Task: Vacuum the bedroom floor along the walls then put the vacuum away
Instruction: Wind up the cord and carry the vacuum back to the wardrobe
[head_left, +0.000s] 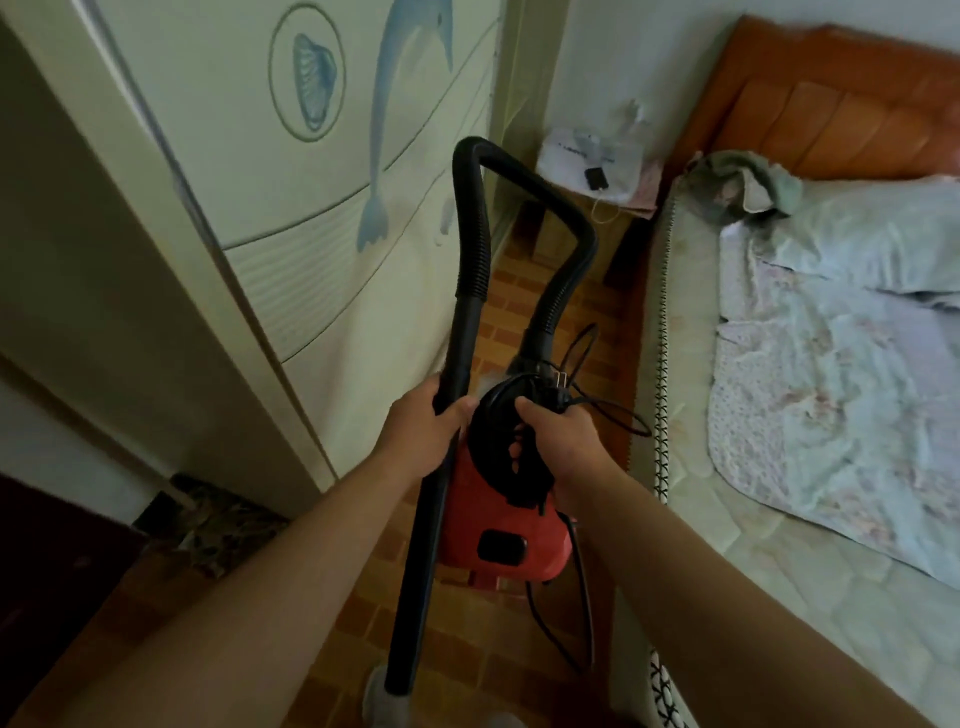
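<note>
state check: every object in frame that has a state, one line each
left hand: closed around the black tube
right hand: gripping the vacuum handle
vacuum: red body, lifted off the floor
black tube: held upright beside the body
hose: looped up and over
power cord: loose, partly bundled at the handle
wardrobe: doors closed
bed: unmade, bedding rumpled

The vacuum body (498, 540) is red plastic, a little shiny. Its hose (475, 244) is black plastic with bumpy ribs, and the tube (431, 525) is smooth black plastic. The floor (498, 322) looks like brown brick tiles. The headboard (831, 114) is smooth orange padding. The blanket (831, 389) is soft, wrinkly cloth. The wardrobe door (291, 291) is smooth and matt.
</note>
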